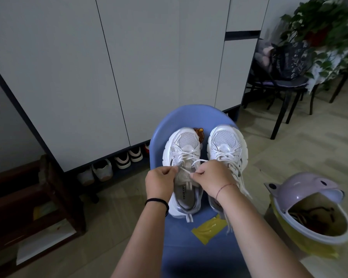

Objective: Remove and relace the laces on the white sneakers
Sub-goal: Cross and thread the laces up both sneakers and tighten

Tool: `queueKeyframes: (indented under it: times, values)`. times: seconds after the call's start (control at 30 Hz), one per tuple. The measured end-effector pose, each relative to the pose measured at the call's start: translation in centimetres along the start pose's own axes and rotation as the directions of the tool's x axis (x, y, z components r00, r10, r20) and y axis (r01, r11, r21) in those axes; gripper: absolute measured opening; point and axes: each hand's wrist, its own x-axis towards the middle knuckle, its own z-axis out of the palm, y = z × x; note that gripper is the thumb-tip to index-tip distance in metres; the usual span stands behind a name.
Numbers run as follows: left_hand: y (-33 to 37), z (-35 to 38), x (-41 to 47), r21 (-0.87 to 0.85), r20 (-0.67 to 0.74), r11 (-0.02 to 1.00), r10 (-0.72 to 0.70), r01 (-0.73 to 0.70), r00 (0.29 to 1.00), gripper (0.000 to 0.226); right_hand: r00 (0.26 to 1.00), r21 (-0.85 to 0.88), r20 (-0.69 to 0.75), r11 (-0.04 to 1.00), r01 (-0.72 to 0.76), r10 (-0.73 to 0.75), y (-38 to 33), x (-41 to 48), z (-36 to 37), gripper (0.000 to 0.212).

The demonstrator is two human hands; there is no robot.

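the left hand [161, 182] and the right hand [211, 177] meet over the tongue of the left sneaker [184, 145], both with fingers curled. the right hand pinches a stretch of the white lace [197, 161], which arcs up from its fingers in a loop across the shoe's upper eyelets. the left hand pinches at the shoe's near edge by the tongue; whether it has lace or fabric between its fingers cannot be told. a black band circles the left wrist, a thin red thread the right.

both white sneakers stand side by side, toes away from the person, on a blue seat [189, 115]. the right sneaker [226, 143] is still laced, its loose ends trailing down past the right forearm. a yellow scrap [207, 229] lies on the seat near the heels. beside the seat, on the right, stands a bin with a lilac lid [309, 189]. more shoes [121, 161] sit under the grey cabinet [129, 57].
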Motion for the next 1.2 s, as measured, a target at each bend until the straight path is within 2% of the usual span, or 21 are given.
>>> queueKeyframes:
  times: [0.1,0.13,0.2,0.27,0.3,0.33,0.43,0.5,0.6,0.67,0.7,0.73,0.77,0.83,0.87,0.9,0.97,1.03,1.07,1.13,1.2]
  values:
    - [0.9,-0.3,-0.5,-0.023,0.012,0.999,-0.026,0.026,1.000,0.017,0.981,0.152,0.191,0.988,0.016,-0.045,-0.2,-0.7,0.0,0.046]
    - [1.1,-0.4,-0.7,-0.020,0.015,0.999,-0.031,0.031,0.999,0.017,0.981,0.177,0.191,0.984,0.000,-0.034,0.0,-0.8,-0.1,0.045]
    - [1.4,-0.5,-1.0,-0.013,0.019,0.999,-0.041,0.041,0.999,0.015,1.000,0.205,0.001,0.979,0.013,-0.013,0.7,-0.4,-0.3,0.037]
    - [1.5,-0.6,-1.2,-0.013,0.018,0.999,-0.045,0.045,0.999,0.016,0.965,0.231,-0.260,0.973,0.021,0.041,1.3,0.2,-0.8,0.020]
    - [1.6,-0.7,-1.3,-0.013,0.015,0.999,-0.047,0.047,0.999,0.017,0.941,0.220,-0.333,0.975,0.008,0.067,1.4,0.5,-1.1,0.010]
    - [1.7,-0.7,-1.3,-0.013,0.012,0.999,-0.049,0.049,0.999,0.019,0.933,0.186,-0.350,0.982,-0.014,0.080,1.6,0.8,-1.2,0.013]
    - [1.7,-0.6,-1.3,-0.019,0.004,0.999,-0.050,0.050,0.999,0.016,0.974,0.134,-0.212,0.989,-0.056,0.084,2.0,1.5,-0.9,0.030]
    - [1.6,-0.5,-1.3,-0.006,0.007,0.999,-0.040,0.040,0.999,0.008,0.983,0.105,-0.163,0.992,-0.068,0.085,2.1,1.5,-0.5,0.027]
    - [1.6,-0.5,-1.3,0.039,0.000,0.999,-0.020,0.020,1.000,0.015,0.976,0.035,-0.210,0.998,-0.056,0.062,2.4,1.8,-0.6,0.014]
    - [2.0,-0.3,-1.6,0.068,-0.022,0.998,-0.001,0.002,1.000,0.020,0.983,0.086,-0.178,0.996,-0.029,0.044,2.7,1.8,-1.1,0.016]
    - [2.2,-0.1,-1.8,0.102,-0.049,0.995,0.018,-0.013,0.999,0.021,0.989,0.200,-0.126,0.979,-0.045,0.071,2.8,1.6,-1.4,0.018]
    - [2.4,0.0,-2.0,0.137,-0.085,0.990,0.053,-0.041,0.995,0.022,0.993,0.374,-0.049,0.924,-0.084,0.110,2.9,1.2,-1.8,0.017]
    - [2.7,0.1,-2.1,0.162,-0.118,0.984,0.097,-0.078,0.988,0.021,0.989,0.564,0.046,0.813,-0.142,0.141,3.0,0.8,-2.2,0.014]
    - [3.5,0.4,-2.5,0.106,-0.109,0.982,0.166,-0.155,0.980,0.013,0.962,0.815,0.258,0.514,-0.267,0.091,2.9,0.0,-3.0,0.011]
    - [3.9,0.5,-2.8,0.019,-0.044,0.986,0.168,-0.168,0.985,0.010,0.944,0.877,0.328,0.361,-0.318,0.034,2.9,-0.1,-3.2,0.014]
    - [4.3,0.8,-3.3,-0.082,0.054,0.986,0.148,-0.143,0.988,0.012,0.929,0.909,0.369,0.215,-0.357,-0.021,2.9,-0.1,-3.4,0.018]
    - [4.9,1.5,-4.2,-0.259,0.296,0.966,0.056,0.024,0.953,0.022,0.912,0.915,0.400,-0.019,-0.403,-0.090,2.7,0.0,-3.5,0.021]
    - [5.1,1.9,-4.8,-0.302,0.519,0.931,-0.019,0.205,0.855,0.029,0.910,0.893,0.397,-0.177,-0.413,-0.120,2.4,0.2,-3.4,0.019]
    - [4.9,2.0,-4.9,-0.272,0.592,0.934,-0.029,0.233,0.806,0.028,0.911,0.879,0.397,-0.240,-0.413,-0.113,2.4,0.2,-3.2,0.018]
    - [4.4,1.9,-4.8,-0.191,0.638,0.965,-0.018,0.181,0.770,0.020,0.909,0.839,0.410,-0.357,-0.410,-0.080,2.4,0.5,-3.0,0.016]
    - [4.2,1.6,-4.4,-0.135,0.605,0.982,-0.022,0.129,0.796,0.016,0.907,0.811,0.420,-0.434,-0.391,-0.032,2.6,0.9,-3.0,0.015]
